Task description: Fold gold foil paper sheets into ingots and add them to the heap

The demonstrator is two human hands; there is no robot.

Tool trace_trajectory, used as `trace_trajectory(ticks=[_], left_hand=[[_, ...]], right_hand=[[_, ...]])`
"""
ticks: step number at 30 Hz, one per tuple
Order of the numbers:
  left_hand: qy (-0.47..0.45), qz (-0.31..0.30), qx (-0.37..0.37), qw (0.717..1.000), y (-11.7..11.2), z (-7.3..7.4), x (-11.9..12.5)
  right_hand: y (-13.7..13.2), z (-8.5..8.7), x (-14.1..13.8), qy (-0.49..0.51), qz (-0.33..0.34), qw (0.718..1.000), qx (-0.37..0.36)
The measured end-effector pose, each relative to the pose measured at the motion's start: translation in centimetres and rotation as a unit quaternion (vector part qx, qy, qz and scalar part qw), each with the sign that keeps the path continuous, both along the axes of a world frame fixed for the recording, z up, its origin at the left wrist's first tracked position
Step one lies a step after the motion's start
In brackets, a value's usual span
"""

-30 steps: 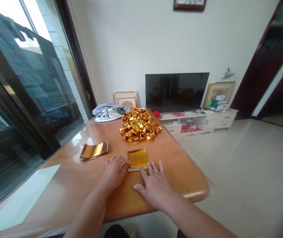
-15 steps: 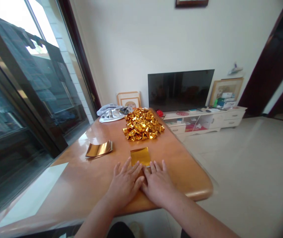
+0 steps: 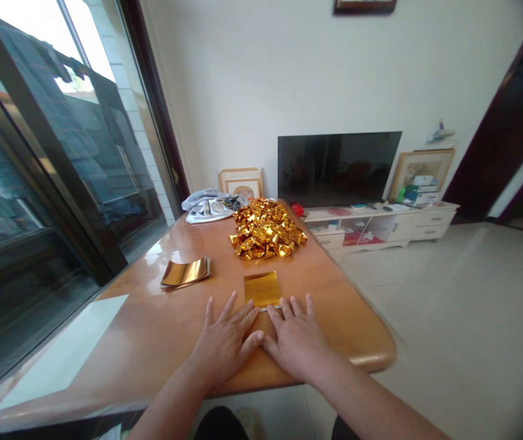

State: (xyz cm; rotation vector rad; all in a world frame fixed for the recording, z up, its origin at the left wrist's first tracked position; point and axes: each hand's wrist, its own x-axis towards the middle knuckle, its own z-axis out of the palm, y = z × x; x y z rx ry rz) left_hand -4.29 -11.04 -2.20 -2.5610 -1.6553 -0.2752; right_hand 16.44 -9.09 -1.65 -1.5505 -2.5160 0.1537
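My left hand (image 3: 225, 338) and my right hand (image 3: 294, 338) lie flat on the wooden table (image 3: 151, 330), side by side with thumbs touching. Both hands have fingers spread and hold nothing. Their fingertips press on the near edge of a square gold foil sheet (image 3: 262, 288), whose white underside shows at that edge. A stack of gold foil sheets (image 3: 186, 272) lies to the left of my hands. Farther back sits a pile of folded gold foil pieces (image 3: 266, 229).
A grey cloth (image 3: 208, 206) lies at the table's far end. Glass sliding doors (image 3: 36, 183) run along the left. A TV (image 3: 338, 168) on a white low cabinet (image 3: 380, 223) stands by the far wall. Tiled floor (image 3: 463, 318) spreads to the right.
My left hand left the sheet's left edge and came down flat beside my right hand. Both hands now press the near edge with fingers spread wider.
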Motion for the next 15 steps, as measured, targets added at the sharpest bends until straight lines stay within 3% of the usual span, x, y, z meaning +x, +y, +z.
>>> trace_trajectory(ticks=[9, 15], left_hand=[[-0.001, -0.007, 0.024, 1.0, -0.2, 0.0, -0.1], [-0.027, -0.007, 0.025, 0.999, -0.2, -0.3, 0.1]], right_hand=[[-0.2, 1.6, 0.9, -0.031, 0.011, 0.999, -0.006], [0.1, 1.4, 2.4, -0.042, -0.013, 0.999, -0.005]])
